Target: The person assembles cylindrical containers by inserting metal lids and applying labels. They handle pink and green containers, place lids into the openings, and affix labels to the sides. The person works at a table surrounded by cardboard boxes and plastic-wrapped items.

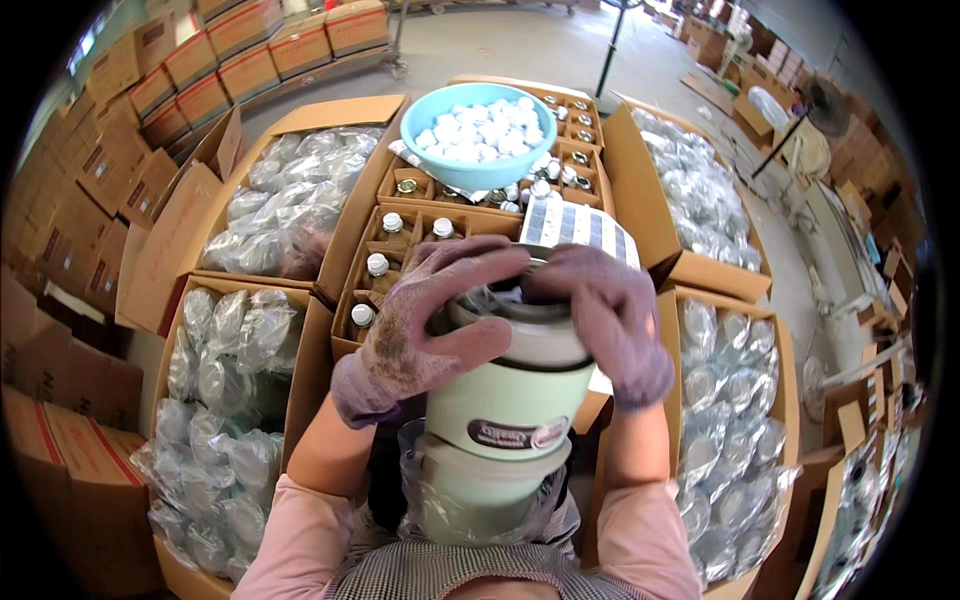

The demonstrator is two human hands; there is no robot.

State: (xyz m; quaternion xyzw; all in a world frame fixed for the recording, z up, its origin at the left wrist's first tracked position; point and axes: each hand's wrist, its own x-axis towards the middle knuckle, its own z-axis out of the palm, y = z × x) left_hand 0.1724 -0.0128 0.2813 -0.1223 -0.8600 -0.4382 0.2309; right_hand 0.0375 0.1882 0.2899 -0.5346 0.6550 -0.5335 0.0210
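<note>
In front of my body stands a pale green round canister (500, 400) with a dark oval label and a grey upper part. Clear plastic film (425, 505) hangs around its lower part. My left hand (430, 320), in a stained mauve glove, wraps round the left of the grey top, thumb across the front, fingers over the rim. On the right side, my gloved right hand (615, 315) curls over the same rim, slightly blurred. Both hands partly hide the dark top. Just beyond it, a white sheet with grey blocks (580, 230) lies on the cartons.
A light blue basin (415, 150) full of white caps sits on a divided carton (395, 180). White-capped bottles (441, 230) stand in the near carton. Open cartons of plastic-wrapped glassware (230, 390) flank me on both sides. Stacked boxes (250, 75) stand at the far left.
</note>
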